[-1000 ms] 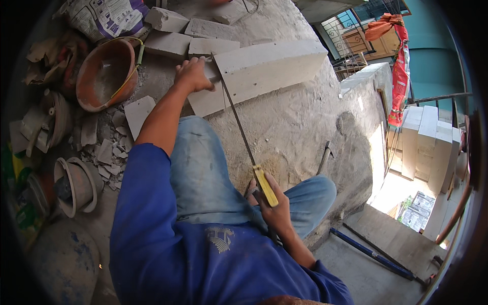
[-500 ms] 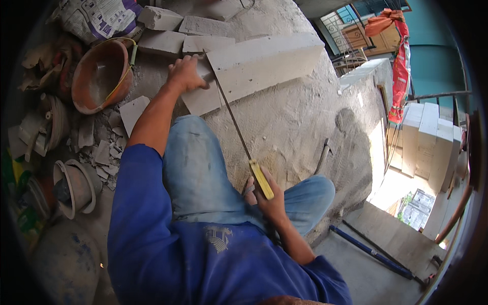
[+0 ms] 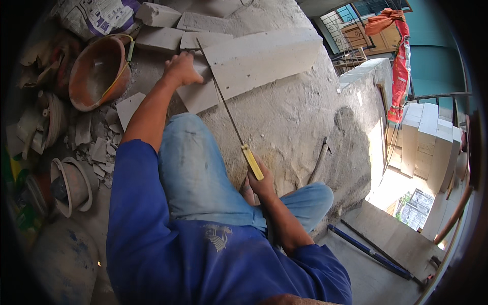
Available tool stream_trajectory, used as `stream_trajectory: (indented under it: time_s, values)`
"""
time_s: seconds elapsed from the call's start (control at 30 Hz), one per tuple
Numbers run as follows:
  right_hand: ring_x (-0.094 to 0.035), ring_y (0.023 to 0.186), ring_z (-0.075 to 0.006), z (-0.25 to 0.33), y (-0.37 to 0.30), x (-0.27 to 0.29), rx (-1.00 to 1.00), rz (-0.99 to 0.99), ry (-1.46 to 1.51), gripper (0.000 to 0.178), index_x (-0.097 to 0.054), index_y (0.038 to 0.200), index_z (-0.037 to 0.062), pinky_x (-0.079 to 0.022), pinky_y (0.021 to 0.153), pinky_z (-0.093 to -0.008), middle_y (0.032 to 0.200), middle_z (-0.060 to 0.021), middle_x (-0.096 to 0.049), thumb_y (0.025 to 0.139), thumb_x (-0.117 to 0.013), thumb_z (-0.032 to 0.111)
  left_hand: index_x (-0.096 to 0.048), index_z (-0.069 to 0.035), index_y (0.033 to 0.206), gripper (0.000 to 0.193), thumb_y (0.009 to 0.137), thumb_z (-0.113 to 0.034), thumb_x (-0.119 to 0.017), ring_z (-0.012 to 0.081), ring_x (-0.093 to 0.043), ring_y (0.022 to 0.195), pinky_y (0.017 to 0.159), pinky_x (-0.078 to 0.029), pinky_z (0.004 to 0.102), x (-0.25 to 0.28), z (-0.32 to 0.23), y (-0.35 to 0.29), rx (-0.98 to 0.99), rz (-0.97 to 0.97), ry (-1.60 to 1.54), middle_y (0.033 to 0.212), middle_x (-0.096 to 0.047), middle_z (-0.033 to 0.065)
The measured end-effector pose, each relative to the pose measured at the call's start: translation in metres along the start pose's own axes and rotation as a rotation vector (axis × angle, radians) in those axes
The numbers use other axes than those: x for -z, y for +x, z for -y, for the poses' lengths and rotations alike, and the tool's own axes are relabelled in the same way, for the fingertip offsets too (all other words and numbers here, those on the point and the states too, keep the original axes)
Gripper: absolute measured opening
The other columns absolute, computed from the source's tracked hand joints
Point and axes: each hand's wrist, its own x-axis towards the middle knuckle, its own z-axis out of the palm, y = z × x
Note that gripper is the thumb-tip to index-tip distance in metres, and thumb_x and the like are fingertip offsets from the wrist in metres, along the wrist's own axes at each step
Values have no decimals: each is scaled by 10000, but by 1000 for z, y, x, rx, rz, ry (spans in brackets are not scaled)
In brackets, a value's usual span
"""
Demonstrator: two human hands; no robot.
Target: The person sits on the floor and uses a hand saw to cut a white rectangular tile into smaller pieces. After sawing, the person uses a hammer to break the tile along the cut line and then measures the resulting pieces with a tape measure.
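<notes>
A long white lightweight block (image 3: 264, 58) lies aslant on the rough grey slab in front of me. The thin dark blade of a handsaw (image 3: 229, 112) crosses it near its left end. My right hand (image 3: 263, 178) is closed around the saw's yellow handle, close to my crossed legs. At the block's left end, my left hand (image 3: 182, 70) grips it, thumb apart from the fingers and beside the blade. Some of the fingertips are hard to see at the far edge.
Several white block pieces (image 3: 203, 23) lie beyond the long block. To the left are an orange bucket (image 3: 99, 73), rubble (image 3: 99, 152) and stacked bowls (image 3: 71, 185). A hammer (image 3: 320, 160) rests on the slab at right; a blue bar-shaped tool (image 3: 371, 252) lies lower right.
The saw and my right hand have moved a little up and left, pushing the blade farther across the block. My left hand stays at the block's left end.
</notes>
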Motion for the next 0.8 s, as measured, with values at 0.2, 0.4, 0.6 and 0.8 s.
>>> stream_trajectory:
  time_s: [0.2,0.4,0.6,0.8]
  values:
    - [-694,1157,-274,107,90,-3,-83,88,-36,507,-569,1426,37,-515,988,-350,1244,-179,-708,926,-649,57,-529,-78,1415,995,581,-484,-889,350,-491,1349,1113,-386,507,2,-8,-19,15,-38,-25,1412,-550,128]
    - [-714,1071,-369,108,-14,61,-99,96,-95,561,-555,1450,86,-541,942,-397,1149,-193,-727,898,-658,58,-411,-63,1532,1188,555,-488,-936,344,-457,1378,1131,-351,506,7,-19,-34,23,-58,-66,1448,-515,124]
    - [-671,1008,-458,114,118,-14,-16,36,-136,481,-585,1385,103,-550,854,-448,1051,-271,-693,910,-650,140,-404,-62,1536,1179,573,-493,-929,336,-444,1377,1122,-353,500,1,-18,-35,-4,-110,-48,1440,-512,119]
    - [-680,1106,-396,107,-5,49,-49,117,-154,517,-575,1420,87,-526,950,-417,1177,-222,-696,906,-629,78,-410,-72,1531,1152,591,-505,-916,317,-453,1357,1121,-340,483,-4,-11,-37,13,-98,-48,1416,-517,106]
